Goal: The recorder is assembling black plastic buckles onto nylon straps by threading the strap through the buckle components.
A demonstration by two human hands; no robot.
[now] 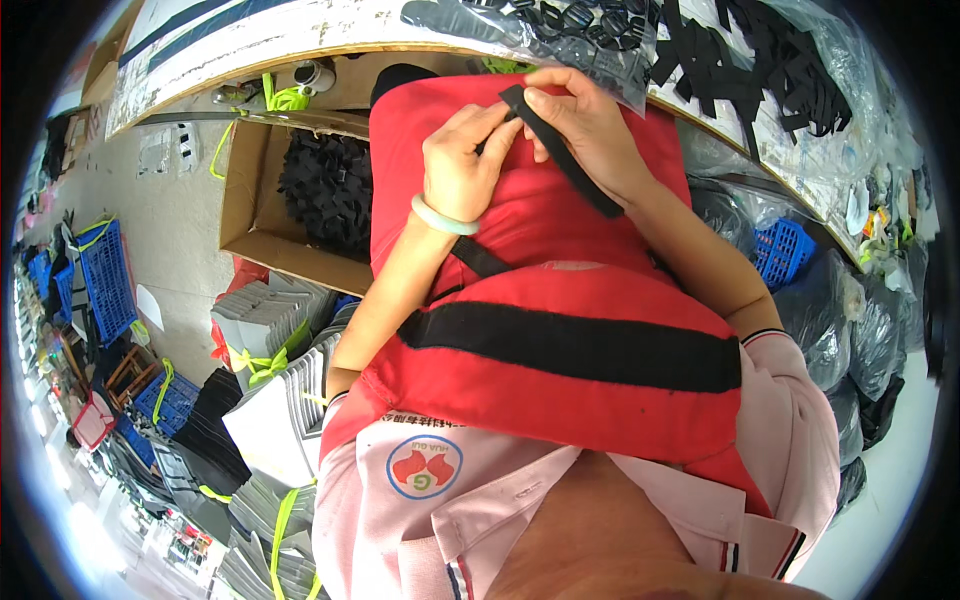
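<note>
A short black webbing strap (562, 155) is pinched in my right hand (585, 120), thumb on top, its long end hanging down toward my wrist. Beside it my left hand (465, 150), with a pale bangle on the wrist, has thumb and fingers pressed together around a small dark piece near the strap's upper end. That piece is mostly hidden by my fingers. Both hands are held over the red apron (600, 240) on my lap, just short of the table edge.
On the worn white table (250, 35) lie black plastic buckles (590, 25) in a clear bag and a heap of cut black straps (720, 65). A cardboard box (250, 190) of black pieces (325, 185) stands at left, above tied grey stacks (270, 325). Filled bags (820, 310) sit at right.
</note>
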